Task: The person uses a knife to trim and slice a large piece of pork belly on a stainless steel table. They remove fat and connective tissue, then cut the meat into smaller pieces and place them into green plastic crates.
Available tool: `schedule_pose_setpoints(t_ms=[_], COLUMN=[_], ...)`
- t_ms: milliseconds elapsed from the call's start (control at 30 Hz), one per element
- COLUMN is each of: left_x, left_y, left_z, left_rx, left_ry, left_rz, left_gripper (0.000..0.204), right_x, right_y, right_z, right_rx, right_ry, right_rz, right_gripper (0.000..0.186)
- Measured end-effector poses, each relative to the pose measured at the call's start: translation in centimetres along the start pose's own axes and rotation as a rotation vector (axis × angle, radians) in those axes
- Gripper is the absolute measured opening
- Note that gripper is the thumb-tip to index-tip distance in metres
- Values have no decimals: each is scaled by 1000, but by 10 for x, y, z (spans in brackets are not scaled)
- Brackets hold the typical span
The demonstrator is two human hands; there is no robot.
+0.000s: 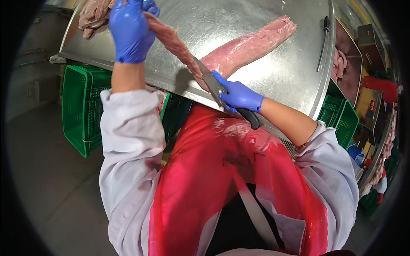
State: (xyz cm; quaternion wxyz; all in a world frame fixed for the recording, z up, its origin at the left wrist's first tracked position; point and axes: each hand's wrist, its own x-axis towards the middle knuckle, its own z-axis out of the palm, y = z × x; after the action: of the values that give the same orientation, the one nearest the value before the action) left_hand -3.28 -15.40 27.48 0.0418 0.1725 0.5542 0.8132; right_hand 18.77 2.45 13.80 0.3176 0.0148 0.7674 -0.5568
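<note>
My left hand (pixel 132 32), in a blue glove, is closed on the upper end of a strip of raw meat (pixel 173 42), holding it raised over the steel table. The strip slants down toward a long pink loin of meat (pixel 250 47) lying on the table. My right hand (pixel 241 94), also gloved in blue, grips a knife (pixel 212 85) near its black handle, index finger stretched along the blade. The blade crosses the lower end of the strip, beside the loin's near end. Whether strip and loin are still joined is hidden behind the blade.
Several meat pieces (pixel 95 16) lie at the table's (pixel 179 87) far left. A thin dark-handled tool (pixel 323 45) rests along its right side. Green crates (pixel 77 109) stand below left and right. A tray with meat (pixel 339 64) is at the right. A red apron (pixel 192 179) covers my front.
</note>
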Motion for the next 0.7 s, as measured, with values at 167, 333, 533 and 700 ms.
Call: schedule_pose_setpoints(t_ms=[167, 333, 533, 700], left_x=[-43, -90, -165, -214], left_y=[60, 177, 190, 95], left_z=[10, -78, -265, -415], left_rx=[514, 477, 402, 1337], left_ry=[49, 514, 485, 530], left_rz=[511, 455, 74, -323], left_gripper=[9, 19, 34, 31], right_x=[94, 31, -23, 20], right_y=[-6, -22, 59, 101], right_z=[16, 41, -70, -174], right_rx=[312, 232, 396, 250], right_ry=[96, -267, 373, 794], right_rz=[-52, -29, -15, 101], right_gripper=[80, 82, 78, 68])
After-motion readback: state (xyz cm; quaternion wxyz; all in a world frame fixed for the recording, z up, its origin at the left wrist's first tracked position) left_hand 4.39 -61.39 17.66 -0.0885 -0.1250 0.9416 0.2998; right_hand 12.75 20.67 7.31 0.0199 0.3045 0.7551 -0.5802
